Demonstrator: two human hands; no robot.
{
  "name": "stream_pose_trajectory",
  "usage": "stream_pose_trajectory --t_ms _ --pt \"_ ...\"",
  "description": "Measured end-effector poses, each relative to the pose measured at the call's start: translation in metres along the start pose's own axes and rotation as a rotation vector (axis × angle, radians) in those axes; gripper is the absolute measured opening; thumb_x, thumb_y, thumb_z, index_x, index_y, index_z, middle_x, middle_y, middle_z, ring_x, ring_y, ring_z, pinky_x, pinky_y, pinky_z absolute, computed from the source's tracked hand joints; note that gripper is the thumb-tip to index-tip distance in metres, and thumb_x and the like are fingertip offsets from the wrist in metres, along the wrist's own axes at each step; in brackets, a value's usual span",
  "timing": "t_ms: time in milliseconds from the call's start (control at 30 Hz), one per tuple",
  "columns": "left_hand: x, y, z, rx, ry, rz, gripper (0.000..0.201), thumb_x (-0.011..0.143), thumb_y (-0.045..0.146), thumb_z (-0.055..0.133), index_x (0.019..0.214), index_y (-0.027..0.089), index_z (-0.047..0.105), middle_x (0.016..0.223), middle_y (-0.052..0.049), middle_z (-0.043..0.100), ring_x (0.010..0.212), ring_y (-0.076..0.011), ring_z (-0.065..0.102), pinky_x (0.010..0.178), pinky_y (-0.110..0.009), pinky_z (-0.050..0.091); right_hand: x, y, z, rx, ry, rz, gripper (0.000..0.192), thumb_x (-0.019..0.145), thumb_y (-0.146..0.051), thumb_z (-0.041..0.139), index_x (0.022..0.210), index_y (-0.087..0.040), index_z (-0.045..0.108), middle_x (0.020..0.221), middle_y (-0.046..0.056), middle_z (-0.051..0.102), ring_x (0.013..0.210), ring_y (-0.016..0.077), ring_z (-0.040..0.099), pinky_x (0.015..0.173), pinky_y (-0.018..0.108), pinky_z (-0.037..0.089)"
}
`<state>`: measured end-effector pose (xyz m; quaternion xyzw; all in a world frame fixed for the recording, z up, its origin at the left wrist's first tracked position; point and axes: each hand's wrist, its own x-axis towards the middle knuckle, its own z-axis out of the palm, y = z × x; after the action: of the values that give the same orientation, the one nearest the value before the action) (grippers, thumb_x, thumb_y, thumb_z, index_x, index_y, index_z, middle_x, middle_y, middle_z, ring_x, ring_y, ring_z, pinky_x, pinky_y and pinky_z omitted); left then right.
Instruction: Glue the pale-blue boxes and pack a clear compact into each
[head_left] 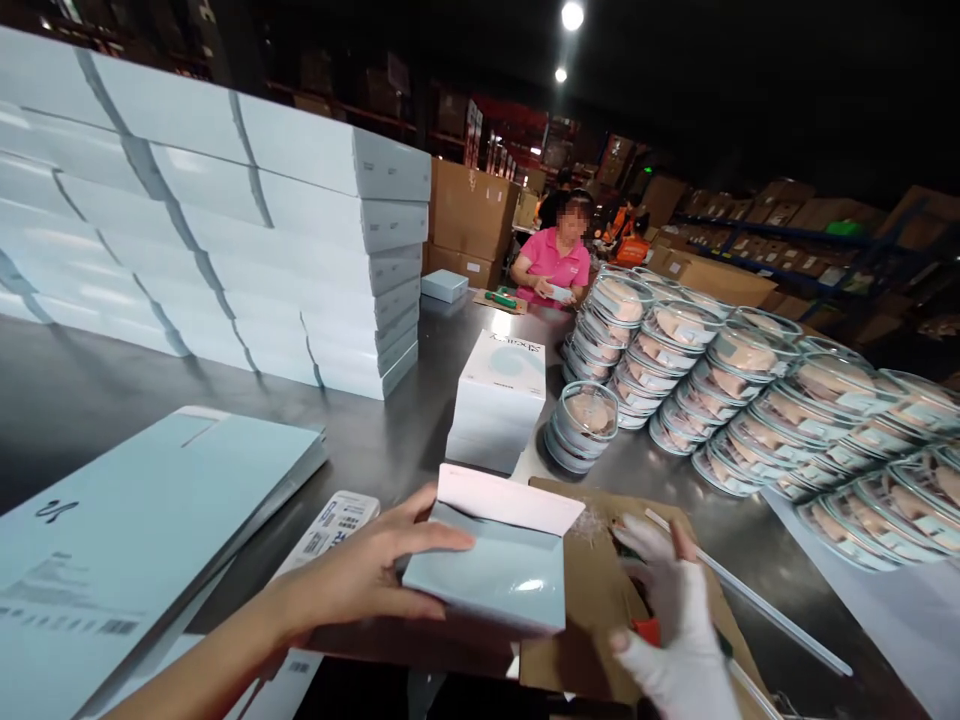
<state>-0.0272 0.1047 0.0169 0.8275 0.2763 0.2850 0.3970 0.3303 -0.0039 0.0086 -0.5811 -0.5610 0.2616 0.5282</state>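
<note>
My left hand (382,560) is closed on the near-left side of a small light-blue box (495,575), thumb below and fingers over its top. The box's pale pink-white flap (510,500) stands raised along the far edge. To the right, my right hand (679,610), in a white glove with some bare fingertips, hovers over a sheet of brown cardboard (581,590) with thumb and fingers spread apart. Beneath it shows a red and green object (646,630), mostly hidden by the hand, its kind unclear. The right hand is slightly blurred.
Stacked light-blue boxes (300,240) form a wall at left; large blue flat boxes (150,530) lie nearer. White boxes (499,400) stand ahead. Stacks of round clear containers (742,380) fill the right. A white strip (780,610) lies alongside. A person in pink (553,262) works opposite.
</note>
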Motion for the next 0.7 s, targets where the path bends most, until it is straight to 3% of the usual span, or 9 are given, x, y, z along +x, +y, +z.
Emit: stream_pose_trajectory --t_ms 67,133,200,267,300,400,500,600,700 --pt "-0.001 -0.005 0.007 -0.002 0.021 0.050 0.049 0.077 0.032 0.088 0.124 0.035 0.073 0.144 -0.008 0.053 0.132 -0.0332 0.057 0.107 -0.040 0.051 0.008 -0.013 0.033 0.012 -0.268 -0.125 0.118 0.076 -0.052 0.084 0.162 -0.036 0.004 0.158 0.014 0.047 0.138 0.0298 0.054 0.105 0.043 0.053" --pt "-0.001 -0.011 0.018 -0.050 0.149 0.157 0.049 0.081 0.041 0.084 0.126 0.034 0.066 0.149 -0.011 0.045 0.133 -0.0346 0.057 0.104 -0.042 0.054 0.012 -0.018 0.051 -0.035 -0.405 -0.212 0.105 0.085 -0.043 0.079 0.161 -0.038 0.007 0.150 0.012 0.057 0.134 0.0268 0.059 0.105 0.038 0.054" --pt "-0.001 -0.018 0.030 -0.119 0.332 0.284 0.057 0.088 0.052 0.074 0.137 0.037 0.048 0.151 -0.013 0.037 0.134 -0.0342 0.057 0.100 -0.045 0.056 0.011 -0.017 0.055 -0.129 -0.373 -0.328 0.088 0.088 -0.036 0.075 0.159 -0.036 0.023 0.141 0.010 0.064 0.130 0.0264 0.062 0.105 0.036 0.053" --pt "-0.003 -0.022 0.036 -0.144 0.424 0.361 0.059 0.094 0.054 0.066 0.141 0.042 0.032 0.145 -0.011 0.040 0.135 -0.0309 0.056 0.102 -0.047 0.055 0.009 -0.018 0.054 -0.229 -0.324 -0.442 0.075 0.088 -0.027 0.073 0.153 -0.034 0.036 0.141 0.011 0.062 0.133 0.0276 0.060 0.107 0.036 0.052" --pt "-0.005 -0.023 0.037 -0.130 0.412 0.373 0.055 0.095 0.049 0.066 0.140 0.043 0.035 0.138 -0.009 0.045 0.136 -0.0291 0.054 0.104 -0.047 0.053 0.008 -0.021 0.054 -0.263 -0.327 -0.500 0.070 0.087 -0.022 0.072 0.149 -0.032 0.041 0.140 0.011 0.061 0.133 0.0279 0.059 0.108 0.036 0.052" --pt "-0.008 -0.016 0.028 0.038 0.286 0.369 0.029 0.095 0.025 0.071 0.119 0.038 0.065 0.119 -0.006 0.055 0.142 -0.0286 0.043 0.114 -0.045 0.044 0.012 -0.037 0.062 -0.276 -0.368 -0.670 0.059 0.085 -0.008 0.065 0.139 -0.030 0.053 0.125 0.008 0.062 0.133 0.0234 0.056 0.107 0.033 0.052" --pt "-0.006 -0.005 0.016 0.185 0.148 0.347 0.026 0.092 0.016 0.073 0.113 0.031 0.073 0.127 -0.009 0.056 0.148 -0.0323 0.033 0.117 -0.047 0.042 0.018 -0.046 0.071 -0.259 -0.397 -0.785 0.061 0.087 0.001 0.057 0.140 -0.030 0.054 0.119 0.007 0.060 0.132 0.0180 0.054 0.107 0.029 0.050" --pt "-0.004 -0.001 0.009 0.010 0.143 0.272 0.020 0.093 0.024 0.073 0.112 0.029 0.076 0.137 -0.010 0.062 0.144 -0.0328 0.044 0.117 -0.050 0.042 0.016 -0.030 0.069 -0.247 -0.386 -0.733 0.059 0.092 -0.008 0.060 0.146 -0.031 0.049 0.143 0.011 0.051 0.141 0.0260 0.047 0.112 0.041 0.048" --pt "-0.004 -0.007 0.009 -0.207 0.370 0.087 0.015 0.089 0.038 0.077 0.099 0.028 0.080 0.126 -0.010 0.070 0.130 -0.0324 0.059 0.112 -0.048 0.046 0.005 -0.001 0.062 -0.075 -0.136 -0.413 0.066 0.097 -0.037 0.060 0.156 -0.040 0.031 0.160 0.012 0.040 0.142 0.0312 0.048 0.108 0.048 0.051"
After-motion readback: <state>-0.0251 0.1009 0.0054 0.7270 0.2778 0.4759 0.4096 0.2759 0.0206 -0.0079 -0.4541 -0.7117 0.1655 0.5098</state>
